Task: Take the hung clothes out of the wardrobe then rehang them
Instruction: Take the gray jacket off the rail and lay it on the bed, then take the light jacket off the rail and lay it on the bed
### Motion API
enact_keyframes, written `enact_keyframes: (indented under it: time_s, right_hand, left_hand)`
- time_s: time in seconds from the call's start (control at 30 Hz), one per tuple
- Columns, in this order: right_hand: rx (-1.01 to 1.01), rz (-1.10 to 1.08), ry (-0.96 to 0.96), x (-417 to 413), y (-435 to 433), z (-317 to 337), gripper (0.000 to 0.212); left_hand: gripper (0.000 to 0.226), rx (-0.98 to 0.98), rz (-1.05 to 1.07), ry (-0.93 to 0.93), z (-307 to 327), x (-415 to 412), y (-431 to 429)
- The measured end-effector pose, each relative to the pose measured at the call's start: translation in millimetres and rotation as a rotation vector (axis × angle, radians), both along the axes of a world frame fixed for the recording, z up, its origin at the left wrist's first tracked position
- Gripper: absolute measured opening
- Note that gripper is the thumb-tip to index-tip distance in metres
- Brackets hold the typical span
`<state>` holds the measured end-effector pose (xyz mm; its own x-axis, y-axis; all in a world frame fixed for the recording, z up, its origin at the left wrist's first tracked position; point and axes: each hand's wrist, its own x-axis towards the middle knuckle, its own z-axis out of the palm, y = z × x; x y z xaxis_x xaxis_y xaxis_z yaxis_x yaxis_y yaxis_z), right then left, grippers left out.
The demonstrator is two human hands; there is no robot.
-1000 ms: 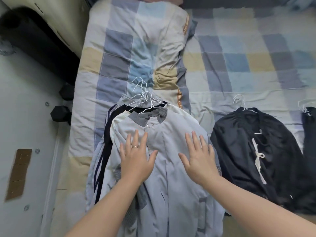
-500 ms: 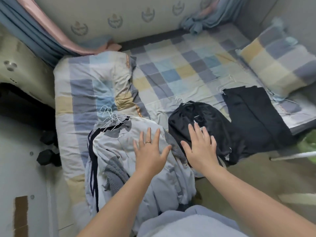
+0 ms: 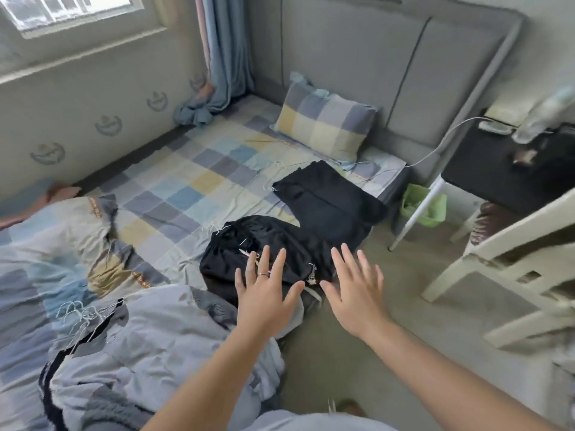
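A pile of light grey clothes (image 3: pixel 149 346) on white wire hangers (image 3: pixel 77 312) lies on the bed's near edge at lower left. To its right is a black jacket (image 3: pixel 249 244) on a hanger, and beyond that black trousers (image 3: pixel 326 200) spread flat. My left hand (image 3: pixel 264 293) hovers with fingers spread over the black jacket's near edge. My right hand (image 3: pixel 357 290) is spread open over the floor just right of the jacket. Neither hand holds anything. No wardrobe is in view.
The bed (image 3: pixel 193 181) has a checked sheet, a folded duvet (image 3: pixel 56 244) at left and a pillow (image 3: pixel 323 126) by the grey headboard. A green bin (image 3: pixel 423 206), a dark side table (image 3: pixel 497 178) and a white chair (image 3: pixel 504 259) stand on the right.
The view has swung right and up, from the grey pile toward the black clothes and headboard. Both hands moved right with it, staying spread and holding nothing.
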<state>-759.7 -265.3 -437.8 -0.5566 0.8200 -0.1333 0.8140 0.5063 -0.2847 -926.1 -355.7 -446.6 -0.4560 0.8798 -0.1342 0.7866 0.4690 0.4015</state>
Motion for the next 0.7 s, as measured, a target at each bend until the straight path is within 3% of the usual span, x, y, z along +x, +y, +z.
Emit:
enact_keyframes:
  time_s: [0.17, 0.3, 0.47, 0.57, 0.7]
  right_hand:
    - [0.035, -0.141, -0.02, 113, 33, 5, 0.076]
    - [0.023, -0.343, -0.014, 209, 45, 11, 0.069]
    - [0.03, -0.58, -0.047, 308, 45, 16, 0.08]
    - [0.026, -0.75, -0.043, 359, 42, 14, 0.071]
    - [0.048, -0.995, -0.05, 412, 36, 15, 0.073]
  left_hand:
    - [0.073, 0.011, -0.185, 0.043, 5, 95, 57]
    - [0.074, 0.012, -0.398, 0.058, 12, 179, 104]
    - [0.08, 0.022, -0.68, 0.1, 14, 270, 157]
    - [0.081, 0.027, -0.86, 0.084, 18, 324, 186]
    - [0.073, 0.019, -1.094, 0.077, 25, 397, 227]
